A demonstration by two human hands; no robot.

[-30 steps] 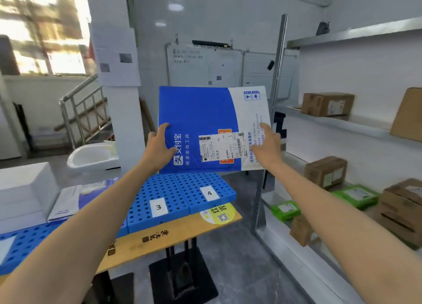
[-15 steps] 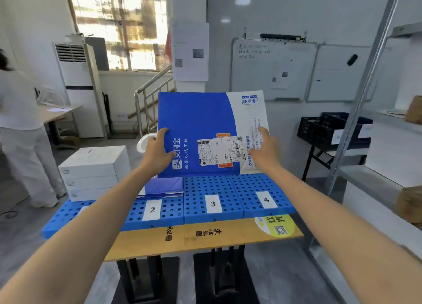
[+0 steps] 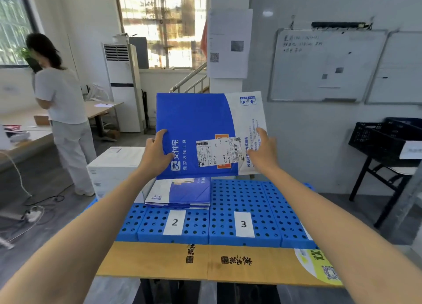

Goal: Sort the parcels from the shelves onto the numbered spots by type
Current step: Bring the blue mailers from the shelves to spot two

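Both hands up and apart, each clamped on one blue-and-white mailer [image 3: 201, 125]: left hand [image 3: 157, 154] pinching the lower blue edge, right hand [image 3: 262, 154] pinching the lower white edge. Held upright, printed face to the camera, long axis running left to right, shipping label [image 3: 217, 151] low between the two hands.

Hanging over the far part of the bench [image 3: 159, 260], bottom edge just above the back of a stack of matching mailers [image 3: 180, 193] lying flat behind label 2 [image 3: 174, 222]. So: target straight below and a little nearer than the held mailer, more under the left hand than the right. Right hand sitting over the bare blue pad [image 3: 246, 196] behind label 3 [image 3: 243, 224].

Looks like a tip-forward and lay-down next, drifting a touch left, left hand leading. Likely catch: overhang onto spot 3 if lowered square from here.

Count: one mailer in hand. Several in the stack, too tightly packed for an exact figure. White boxes [image 3: 114, 164] piled just left of it, two or three layers, hard to say; number there hidden behind the left forearm. Two number labels readable. One other person [image 3: 61, 102] standing well off to the left.
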